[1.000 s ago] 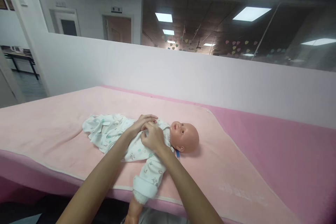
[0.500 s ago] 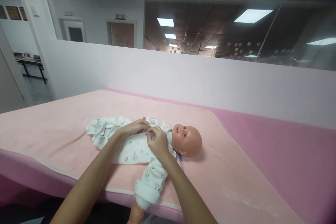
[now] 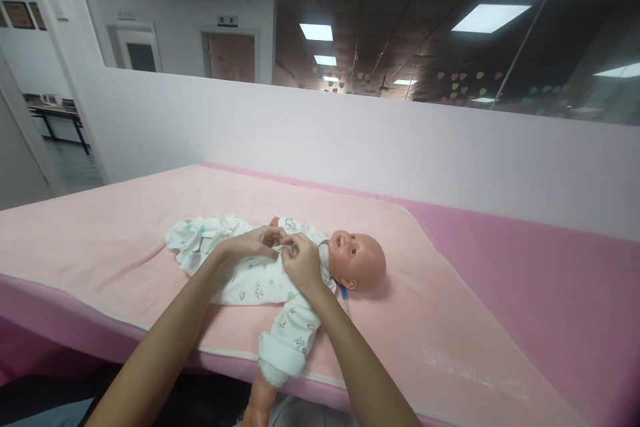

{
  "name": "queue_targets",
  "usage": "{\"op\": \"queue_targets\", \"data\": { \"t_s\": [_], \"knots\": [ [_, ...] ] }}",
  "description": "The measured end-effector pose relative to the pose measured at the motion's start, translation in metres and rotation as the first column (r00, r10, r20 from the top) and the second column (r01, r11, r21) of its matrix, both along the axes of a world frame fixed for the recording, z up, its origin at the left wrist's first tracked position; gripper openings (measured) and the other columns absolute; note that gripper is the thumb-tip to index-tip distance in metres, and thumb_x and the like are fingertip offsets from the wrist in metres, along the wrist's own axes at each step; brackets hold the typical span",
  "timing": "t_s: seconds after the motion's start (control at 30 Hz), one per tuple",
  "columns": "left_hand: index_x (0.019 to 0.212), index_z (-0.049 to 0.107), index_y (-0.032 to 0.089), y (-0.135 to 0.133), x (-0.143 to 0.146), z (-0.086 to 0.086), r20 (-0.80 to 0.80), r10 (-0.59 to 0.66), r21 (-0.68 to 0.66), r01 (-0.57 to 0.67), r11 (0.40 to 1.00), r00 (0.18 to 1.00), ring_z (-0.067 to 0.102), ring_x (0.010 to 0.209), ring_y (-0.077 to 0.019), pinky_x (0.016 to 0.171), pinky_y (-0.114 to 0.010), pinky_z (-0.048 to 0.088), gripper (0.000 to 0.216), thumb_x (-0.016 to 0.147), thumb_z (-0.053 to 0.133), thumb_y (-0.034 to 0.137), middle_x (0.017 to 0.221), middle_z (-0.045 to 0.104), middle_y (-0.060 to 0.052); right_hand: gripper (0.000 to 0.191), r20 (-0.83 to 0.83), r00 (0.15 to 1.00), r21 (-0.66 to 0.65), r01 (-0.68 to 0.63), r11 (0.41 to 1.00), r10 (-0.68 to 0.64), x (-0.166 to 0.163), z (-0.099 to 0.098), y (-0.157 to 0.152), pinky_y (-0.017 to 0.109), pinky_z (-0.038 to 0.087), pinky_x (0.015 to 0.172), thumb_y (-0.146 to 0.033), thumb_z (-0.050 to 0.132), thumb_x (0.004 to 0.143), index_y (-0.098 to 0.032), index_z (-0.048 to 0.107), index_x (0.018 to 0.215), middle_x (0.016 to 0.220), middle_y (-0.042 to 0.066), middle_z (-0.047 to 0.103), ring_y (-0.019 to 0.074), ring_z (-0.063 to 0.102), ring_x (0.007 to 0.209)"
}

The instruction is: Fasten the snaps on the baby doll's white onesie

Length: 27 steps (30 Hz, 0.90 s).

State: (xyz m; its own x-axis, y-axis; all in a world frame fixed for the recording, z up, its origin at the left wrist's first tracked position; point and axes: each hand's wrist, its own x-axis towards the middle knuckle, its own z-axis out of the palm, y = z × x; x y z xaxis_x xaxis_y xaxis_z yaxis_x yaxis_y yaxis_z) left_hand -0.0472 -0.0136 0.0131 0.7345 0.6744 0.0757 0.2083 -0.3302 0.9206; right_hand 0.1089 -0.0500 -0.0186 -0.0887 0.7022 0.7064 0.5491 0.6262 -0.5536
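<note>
Left fingers [image 3: 271, 232] have arched apart beside right fingers [image 3: 302, 241] pinching a doll's [image 3: 361, 263] shirt [image 3: 255, 283]; doll arm [image 3: 260, 398] overhangs blanket's [image 3: 125, 223] near edge, white wall [image 3: 320, 133] behind.

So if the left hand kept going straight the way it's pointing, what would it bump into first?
Probably the right hand. The left hand points toward it, close beside it at the patterned top on the doll. Depth is unclear, so they may already touch.
</note>
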Motion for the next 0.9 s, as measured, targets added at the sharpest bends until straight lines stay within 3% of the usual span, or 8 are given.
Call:
{"op": "queue_targets", "data": {
  "t_s": [0.33,0.67,0.9],
  "knots": [
    [0.082,0.052,0.015,-0.0018,0.0002,0.0038,0.037,-0.015,-0.068,0.017,0.998,0.999,0.051,0.087,-0.0159,0.076,-0.024,0.038,0.022,0.06,0.049,0.011,0.086,0.056,-0.002,0.015,0.016,1.0,0.006,-0.014,1.0,0.014,0.0006,0.0002,-0.0014,0.023,0.041,0.061,-0.013,0.046,0.067,-0.02,0.059,0.074,0.075,0.0,0.061,0.0128,0.053,0.064],
    [0.081,0.053,0.015,-0.0031,0.0,0.0026,0.063,-0.027,-0.037,0.03,0.999,0.998,0.05,0.081,-0.0141,0.07,-0.023,0.038,0.019,0.063,0.055,0.013,0.085,0.055,-0.003,0.017,0.032,0.999,0.008,-0.042,0.999,0.042,0.0018,0.0017,-0.0037,0.023,0.043,0.064,-0.013,0.046,0.067,-0.02,0.059,0.076,0.078,0.0,0.062,0.0136,0.055,0.068],
    [0.086,0.053,0.014,-0.0006,-0.0017,-0.0002,-0.009,0.013,0.035,-0.013,0.999,1.0,0.049,0.078,-0.0142,0.068,-0.023,0.038,0.027,0.062,0.064,0.021,0.078,0.051,-0.002,0.018,0.038,0.998,-0.003,-0.048,0.999,0.048,0.0016,0.0011,-0.0034,0.023,0.043,0.065,-0.014,0.046,0.067,-0.02,0.06,0.078,0.078,0.001,0.062,0.0144,0.056,0.07]
  ]
}}
